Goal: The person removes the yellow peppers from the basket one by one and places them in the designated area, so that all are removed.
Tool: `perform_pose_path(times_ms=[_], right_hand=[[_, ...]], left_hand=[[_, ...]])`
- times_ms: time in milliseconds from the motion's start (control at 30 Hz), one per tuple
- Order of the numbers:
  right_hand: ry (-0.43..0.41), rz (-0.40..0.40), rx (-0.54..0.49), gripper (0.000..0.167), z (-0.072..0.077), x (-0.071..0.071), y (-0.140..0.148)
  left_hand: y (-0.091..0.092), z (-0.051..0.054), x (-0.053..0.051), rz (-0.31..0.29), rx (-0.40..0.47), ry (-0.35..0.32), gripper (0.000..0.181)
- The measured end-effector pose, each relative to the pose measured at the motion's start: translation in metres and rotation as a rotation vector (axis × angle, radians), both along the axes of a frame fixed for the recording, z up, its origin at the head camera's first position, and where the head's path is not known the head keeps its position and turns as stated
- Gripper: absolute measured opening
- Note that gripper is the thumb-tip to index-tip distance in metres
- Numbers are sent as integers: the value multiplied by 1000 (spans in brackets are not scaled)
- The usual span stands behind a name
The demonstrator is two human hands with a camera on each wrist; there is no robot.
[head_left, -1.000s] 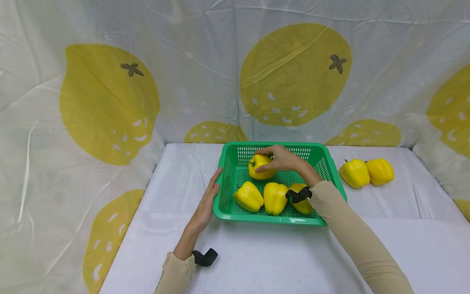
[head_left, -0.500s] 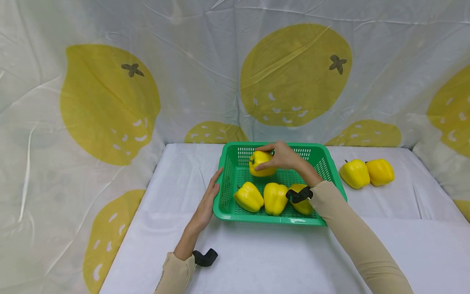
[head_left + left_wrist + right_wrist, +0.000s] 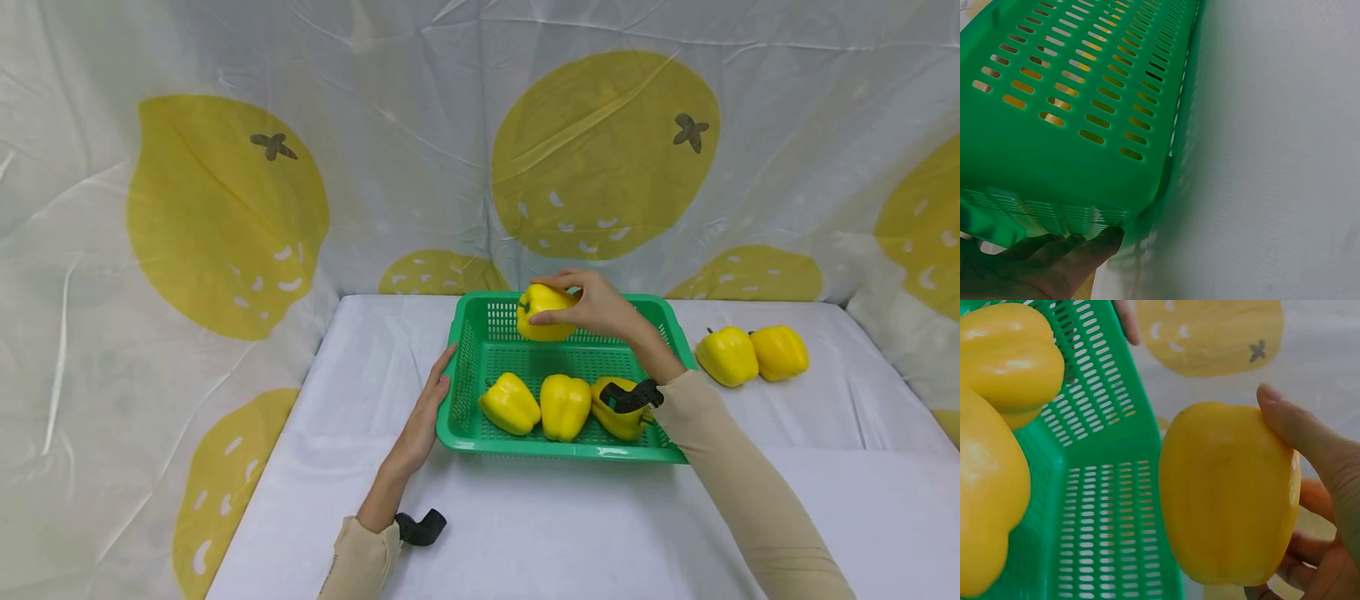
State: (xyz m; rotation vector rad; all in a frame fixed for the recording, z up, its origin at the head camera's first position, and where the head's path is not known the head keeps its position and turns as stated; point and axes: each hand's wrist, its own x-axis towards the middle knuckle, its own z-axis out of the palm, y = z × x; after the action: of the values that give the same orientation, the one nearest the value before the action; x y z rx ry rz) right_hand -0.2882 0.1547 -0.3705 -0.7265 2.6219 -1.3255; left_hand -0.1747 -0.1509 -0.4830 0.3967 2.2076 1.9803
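Observation:
My right hand (image 3: 600,308) grips a yellow bell pepper (image 3: 546,315) between thumb and fingers, held above the back part of a green plastic basket (image 3: 517,450). In the right wrist view the same pepper (image 3: 1229,494) hangs in front of the basket's slotted wall (image 3: 1110,531). Three more yellow peppers lie in a row along the basket's front: a left one (image 3: 510,404), a middle one (image 3: 565,407) and a right one (image 3: 617,412), partly covered by my wrist strap. With straight fingers, my left hand (image 3: 420,421) touches the basket's left side; its fingertips meet the wall in the left wrist view.
Two yellow bell peppers, one nearer (image 3: 727,356) and one farther right (image 3: 780,352), lie side by side on the white cloth right of the basket. A lemon-print curtain (image 3: 420,167) hangs behind and along the left of the table (image 3: 525,533).
The right hand has raised the bell pepper from the basket's floor and carried it slightly back and to the right. My left hand stays at the basket's side.

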Motion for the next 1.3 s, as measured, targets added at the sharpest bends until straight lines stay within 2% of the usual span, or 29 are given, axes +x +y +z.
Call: perform_pose_path(times_ms=[100,267,567,700,867,1100,1300], right_hand=[[37,-35,1,61,9,9,10],[88,-143,28,62,21,26,30],[210,-322,27,64,23,58,78],[273,-398,45,65,17,69,106],[329,-540,75,68,6,80,149],[293,-763,162,69,-10,92,217],[229,-919,218,70,-28,95,268]], left_hand=[[1,1,1,-1,-3,1,49],[2,3,3,9,-10,-6,49],[2,3,3,15,-14,4,49],[1,3,2,21,-17,-3,49],[1,2,1,25,-8,-16,49],[1,3,1,15,0,-13,50],[2,3,1,14,0,-12,49]])
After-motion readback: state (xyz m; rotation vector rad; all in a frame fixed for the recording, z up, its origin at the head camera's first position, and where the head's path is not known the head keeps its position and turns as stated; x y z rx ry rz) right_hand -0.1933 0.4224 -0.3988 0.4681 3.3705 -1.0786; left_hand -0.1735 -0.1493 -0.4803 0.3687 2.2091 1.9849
